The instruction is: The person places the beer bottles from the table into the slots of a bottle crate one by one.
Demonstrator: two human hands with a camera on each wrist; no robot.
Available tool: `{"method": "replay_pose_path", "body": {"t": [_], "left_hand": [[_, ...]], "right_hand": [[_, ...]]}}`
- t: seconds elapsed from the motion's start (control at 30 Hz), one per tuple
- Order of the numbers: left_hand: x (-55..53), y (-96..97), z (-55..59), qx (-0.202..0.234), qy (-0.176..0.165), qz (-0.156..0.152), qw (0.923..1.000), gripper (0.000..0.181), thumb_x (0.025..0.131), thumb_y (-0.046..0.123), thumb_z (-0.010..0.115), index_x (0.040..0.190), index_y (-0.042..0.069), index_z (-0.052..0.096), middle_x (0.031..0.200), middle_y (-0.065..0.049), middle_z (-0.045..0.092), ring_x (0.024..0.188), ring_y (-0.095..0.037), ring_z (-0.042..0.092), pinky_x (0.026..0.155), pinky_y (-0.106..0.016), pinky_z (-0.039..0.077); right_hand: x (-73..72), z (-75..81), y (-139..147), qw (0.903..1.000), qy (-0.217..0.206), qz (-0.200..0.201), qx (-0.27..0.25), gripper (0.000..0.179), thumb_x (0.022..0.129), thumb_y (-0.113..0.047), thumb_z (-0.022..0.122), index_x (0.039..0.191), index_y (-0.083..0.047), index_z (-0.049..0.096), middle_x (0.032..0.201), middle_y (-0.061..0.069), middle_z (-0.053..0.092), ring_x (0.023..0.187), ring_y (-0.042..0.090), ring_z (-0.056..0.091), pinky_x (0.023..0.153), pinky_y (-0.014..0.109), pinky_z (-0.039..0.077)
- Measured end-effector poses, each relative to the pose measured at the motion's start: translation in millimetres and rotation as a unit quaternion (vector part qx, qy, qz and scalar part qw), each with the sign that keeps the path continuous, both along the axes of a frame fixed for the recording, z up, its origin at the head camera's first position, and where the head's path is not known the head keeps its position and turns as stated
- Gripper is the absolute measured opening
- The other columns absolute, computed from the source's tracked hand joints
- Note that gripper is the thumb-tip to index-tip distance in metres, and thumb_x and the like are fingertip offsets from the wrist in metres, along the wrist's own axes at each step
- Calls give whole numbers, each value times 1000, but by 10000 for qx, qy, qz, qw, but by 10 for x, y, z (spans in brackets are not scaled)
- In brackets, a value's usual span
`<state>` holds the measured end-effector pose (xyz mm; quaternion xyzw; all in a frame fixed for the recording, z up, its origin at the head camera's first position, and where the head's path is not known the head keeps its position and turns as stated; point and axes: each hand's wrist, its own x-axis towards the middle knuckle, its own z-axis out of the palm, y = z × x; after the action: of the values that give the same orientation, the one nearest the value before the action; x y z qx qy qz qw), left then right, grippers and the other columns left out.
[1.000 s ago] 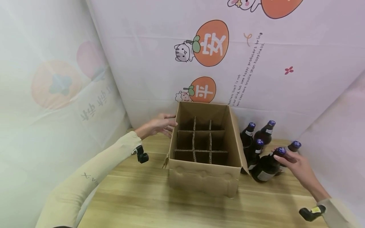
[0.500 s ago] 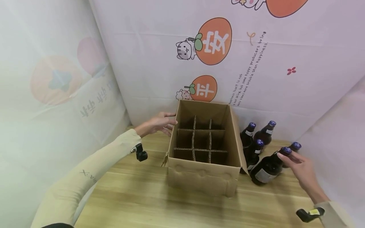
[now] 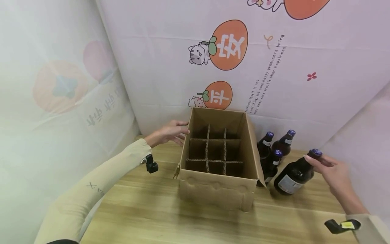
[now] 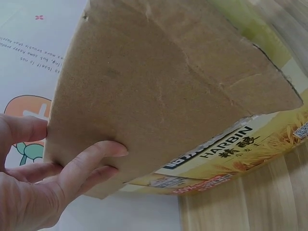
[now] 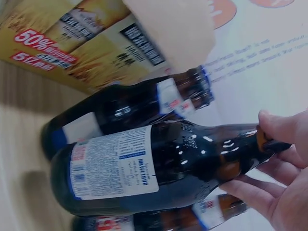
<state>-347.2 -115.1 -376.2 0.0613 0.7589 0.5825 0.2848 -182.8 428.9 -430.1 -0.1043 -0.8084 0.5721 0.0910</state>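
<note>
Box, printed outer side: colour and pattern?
Printed side: yellow-gold with wheat ears, plus red and dark lettering patches; the right wrist view shows it best.

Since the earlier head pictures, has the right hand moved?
Yes, to the right in the head view: the right hand, holding a bottle by its neck, is now farther from the cardboard box.

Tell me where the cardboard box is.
In the head view, the cardboard box stands just right of centre, between the left hand at its left edge and the dark bottles.
</note>
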Motion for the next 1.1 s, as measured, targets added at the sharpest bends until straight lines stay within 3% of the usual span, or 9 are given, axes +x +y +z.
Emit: {"method": "replay_pose_path", "body": {"t": [0.27, 0.43, 0.5, 0.53, 0.6, 0.67, 0.7, 0.9, 1.1], "left_hand": [[15, 21, 0, 49, -12, -11, 10000, 72, 104, 6, 59, 166, 4, 22, 159, -30, 42, 138, -52, 51, 86, -43, 68], [10, 30, 5, 54, -20, -18, 10000, 73, 104, 6, 59, 166, 4, 22, 159, -30, 43, 138, -52, 51, 86, -43, 68], [8, 27, 7, 48, -31, -19, 10000, 73, 104, 6, 59, 166, 5, 22, 160, -29, 42, 138, -52, 51, 86, -43, 68], [7, 24, 7, 46, -38, -11, 10000, 73, 104, 6, 59, 166, 5, 22, 160, -29, 42, 138, -52, 51, 86, -43, 68], [7, 16, 11, 54, -47, 1, 10000, 73, 104, 6, 59, 166, 5, 22, 160, -29, 42, 138, -52, 50, 86, -43, 68], [7, 8, 15, 60, -43, 1, 10000, 73, 104, 6, 59, 166, 4, 21, 160, -29, 42, 139, -53, 50, 87, -43, 68], [7, 2, 15, 62, -31, 2, 10000, 73, 104, 6, 58, 166, 4, 21, 160, -30, 41, 139, -53, 49, 87, -43, 68], [4, -14, 15, 62, -30, 33, 10000, 73, 103, 6, 59, 166, 5, 23, 160, -29, 42, 138, -52, 51, 89, -46, 67], [3, -16, -11, 79, 13, 37, 10000, 73, 102, 7, 61, 165, 5, 25, 158, -29, 45, 136, -51, 53, 84, -42, 69]], "right_hand": [[53, 353, -22, 9984, 373, -225, -350, 31, 94, -9, 80, 97, -40, 76, 87, -26, 76, 65, 3, 75, 67, 1, 54], [85, 567, -77, 9976, 380, -525, 239, 34, 94, -15, 80, 93, -47, 70, 84, -33, 72, 63, -2, 72, 41, 13, 33], [94, 645, -105, 9967, 291, -657, 380, 32, 95, -19, 80, 95, -48, 68, 83, -37, 69, 63, -5, 71, 58, 11, 48], [96, 684, -119, 9960, 224, -736, 452, 30, 95, -22, 79, 96, -49, 66, 82, -39, 67, 62, -7, 69, 87, 13, 55], [99, 768, -146, 9945, 147, -850, 591, 25, 96, -28, 78, 103, -47, 64, 82, -44, 63, 62, -11, 67, 129, 42, 33], [97, 850, -173, 9932, 117, -937, 689, 25, 97, -33, 76, 113, -46, 62, 81, -47, 60, 63, -16, 63, 127, 67, -4], [93, 891, -186, 9924, 149, -977, 734, 28, 98, -35, 76, 121, -43, 62, 81, -47, 59, 63, -17, 61, 120, 77, -10], [75, 1113, -281, 9880, 639, -1055, 927, 60, 101, -33, 71, 153, -12, 50, 100, -43, 59, 68, -22, 59, 120, 76, -15], [17, 1318, -374, 9844, 1171, -1101, 709, 45, 101, -23, 71, 145, -21, 61, 92, -45, 63, 71, -21, 62, 131, 61, -4]]}}
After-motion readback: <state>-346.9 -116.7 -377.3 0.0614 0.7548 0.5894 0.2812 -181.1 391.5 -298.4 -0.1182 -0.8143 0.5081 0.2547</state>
